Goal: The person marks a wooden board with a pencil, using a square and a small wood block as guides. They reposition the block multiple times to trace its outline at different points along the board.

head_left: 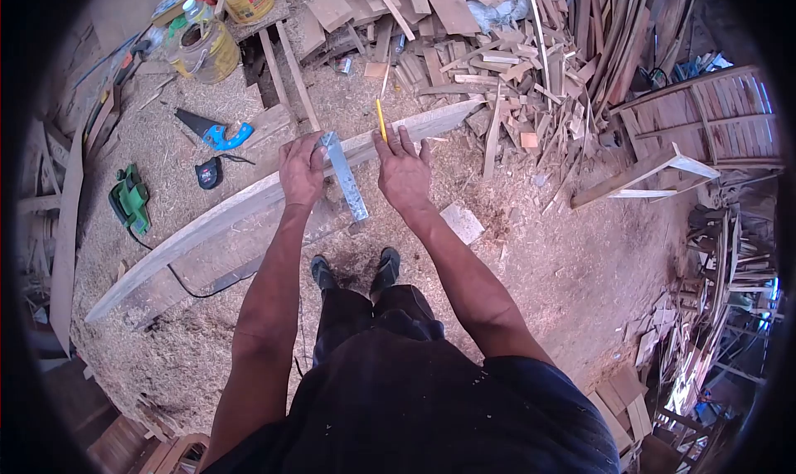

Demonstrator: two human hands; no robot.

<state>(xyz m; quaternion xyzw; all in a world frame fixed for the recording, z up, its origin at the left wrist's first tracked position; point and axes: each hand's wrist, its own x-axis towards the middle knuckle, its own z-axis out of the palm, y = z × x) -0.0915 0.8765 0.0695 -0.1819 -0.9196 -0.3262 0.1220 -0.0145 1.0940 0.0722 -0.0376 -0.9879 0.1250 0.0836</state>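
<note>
A long wooden board, bowed in this wide view, runs across in front of me from lower left to upper right. My left hand is closed at the board's far edge, its fingers on the end of a metal try square. The square's flat arm lies across the board and sticks out past the near edge towards me. In my right hand is a yellow pencil, pointing away from me. This hand rests over the board, just right of the square, with the fingers partly spread.
Left of the board lie a blue-handled handsaw, a tape measure and a green power tool with a black cord. Yellow buckets stand at the back left. Scrap wood is heaped behind; a wooden frame lies right.
</note>
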